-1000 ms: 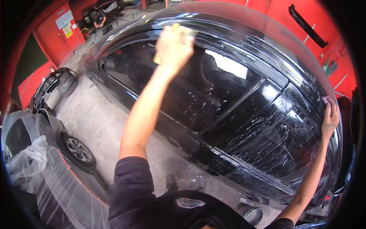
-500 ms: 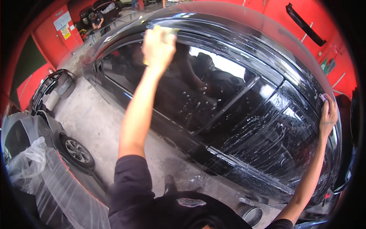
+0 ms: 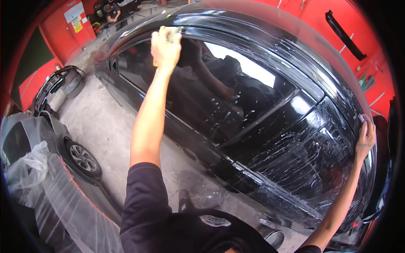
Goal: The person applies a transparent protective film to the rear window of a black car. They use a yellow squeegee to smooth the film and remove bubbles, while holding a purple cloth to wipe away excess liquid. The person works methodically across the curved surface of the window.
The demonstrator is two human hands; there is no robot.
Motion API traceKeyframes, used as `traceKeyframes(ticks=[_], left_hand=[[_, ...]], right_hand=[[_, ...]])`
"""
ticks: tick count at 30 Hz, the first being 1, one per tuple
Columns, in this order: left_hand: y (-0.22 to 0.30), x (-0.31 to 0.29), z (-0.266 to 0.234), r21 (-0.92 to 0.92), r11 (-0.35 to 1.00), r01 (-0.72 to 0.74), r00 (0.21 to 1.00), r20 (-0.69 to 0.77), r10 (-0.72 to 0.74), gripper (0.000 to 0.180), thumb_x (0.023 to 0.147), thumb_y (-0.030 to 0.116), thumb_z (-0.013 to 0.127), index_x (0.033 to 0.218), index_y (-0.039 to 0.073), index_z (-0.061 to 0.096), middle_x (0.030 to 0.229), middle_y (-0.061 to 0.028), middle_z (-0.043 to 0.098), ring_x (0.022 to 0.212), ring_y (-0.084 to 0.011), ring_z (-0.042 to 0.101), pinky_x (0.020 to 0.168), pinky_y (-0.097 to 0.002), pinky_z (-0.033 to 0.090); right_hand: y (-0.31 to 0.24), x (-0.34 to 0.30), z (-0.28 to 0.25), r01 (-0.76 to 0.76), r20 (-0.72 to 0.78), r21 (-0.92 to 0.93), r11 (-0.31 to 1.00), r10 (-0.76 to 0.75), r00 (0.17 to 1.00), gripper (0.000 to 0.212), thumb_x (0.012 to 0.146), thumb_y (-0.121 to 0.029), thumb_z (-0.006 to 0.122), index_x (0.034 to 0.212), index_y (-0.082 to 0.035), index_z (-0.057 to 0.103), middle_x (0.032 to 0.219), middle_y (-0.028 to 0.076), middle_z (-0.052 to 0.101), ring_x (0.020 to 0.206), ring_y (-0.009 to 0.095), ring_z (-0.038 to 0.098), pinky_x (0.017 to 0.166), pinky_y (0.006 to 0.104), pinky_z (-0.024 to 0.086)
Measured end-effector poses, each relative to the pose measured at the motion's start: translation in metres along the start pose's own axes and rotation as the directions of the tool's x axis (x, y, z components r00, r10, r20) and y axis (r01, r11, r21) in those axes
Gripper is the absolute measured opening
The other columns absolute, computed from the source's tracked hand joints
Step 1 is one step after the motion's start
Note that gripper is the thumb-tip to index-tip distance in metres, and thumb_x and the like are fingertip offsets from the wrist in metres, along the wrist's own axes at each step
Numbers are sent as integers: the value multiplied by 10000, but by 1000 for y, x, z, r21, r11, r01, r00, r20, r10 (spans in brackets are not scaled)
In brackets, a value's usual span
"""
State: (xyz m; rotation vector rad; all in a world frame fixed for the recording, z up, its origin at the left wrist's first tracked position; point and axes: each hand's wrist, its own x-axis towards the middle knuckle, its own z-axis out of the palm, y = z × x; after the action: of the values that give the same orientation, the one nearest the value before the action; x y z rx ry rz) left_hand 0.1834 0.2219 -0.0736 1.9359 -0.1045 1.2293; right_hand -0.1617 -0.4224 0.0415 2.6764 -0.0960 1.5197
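Note:
A black car [image 3: 270, 126] fills the view, its side windows wet with soapy streaks. My left hand [image 3: 165, 47] is raised to the top edge of the front side window, gripping a pale yellow sponge [image 3: 173, 33] pressed against the glass. My right hand [image 3: 365, 139] rests flat on the wet rear window near the car's right end, a small pale scrap under its fingertips. My reflection shows in the dark glass.
A grey car [image 3: 55, 139] partly wrapped in clear plastic sheeting [image 3: 50, 198] stands at the left on the concrete floor [image 3: 105, 126]. Red walls [image 3: 337, 25] surround the bay. Another person [image 3: 113, 9] crouches far back by a dark vehicle.
My left hand has slid the sponge leftward along the top of the window. My right hand has stayed in place on the rear glass.

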Motion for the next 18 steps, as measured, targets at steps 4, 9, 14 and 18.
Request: traceKeyframes(ticks=[4, 9, 14, 18], left_hand=[[53, -42, 28, -29, 989, -143, 980, -145, 137, 315, 836, 256, 817, 1007, 35, 673, 1036, -190, 593, 969, -400, 607, 835, -515, 503], [70, -77, 34, -141, 855, -500, 866, -81, 493, 460, 811, 253, 867, 1203, 67, 714, 1084, -178, 638, 976, -380, 625, 841, -468, 522], [-6, -19, 17, -62, 995, -78, 990, -122, 70, 330, 841, 177, 868, 1071, -7, 720, 974, -163, 615, 941, -365, 635, 820, -459, 532], [69, -56, 31, -107, 952, -288, 952, -135, 273, 367, 812, 204, 865, 1089, 16, 716, 1024, -177, 613, 972, -370, 626, 837, -480, 516]], right_hand=[[-1, 1, -8, -52, 18, -38, 998, 53, 998, 295, 1100, -190, 577, 1305, -37, 724, 1190, 101, 735, 1034, 203, 692, 891, 305, 515], [15, -2, -9, 43, -17, -38, 998, -43, 999, 300, 1101, -186, 576, 1311, -27, 720, 1214, 101, 739, 1065, 206, 690, 907, 322, 515], [-1, 3, -5, -39, 26, -11, 999, 40, 999, 292, 1100, -169, 572, 1303, -18, 718, 1193, 123, 732, 1083, 230, 697, 928, 319, 509], [3, 2, -5, -81, 50, -32, 996, 83, 995, 296, 1101, -176, 571, 1304, -15, 716, 1198, 123, 729, 1107, 230, 693, 960, 332, 508]])
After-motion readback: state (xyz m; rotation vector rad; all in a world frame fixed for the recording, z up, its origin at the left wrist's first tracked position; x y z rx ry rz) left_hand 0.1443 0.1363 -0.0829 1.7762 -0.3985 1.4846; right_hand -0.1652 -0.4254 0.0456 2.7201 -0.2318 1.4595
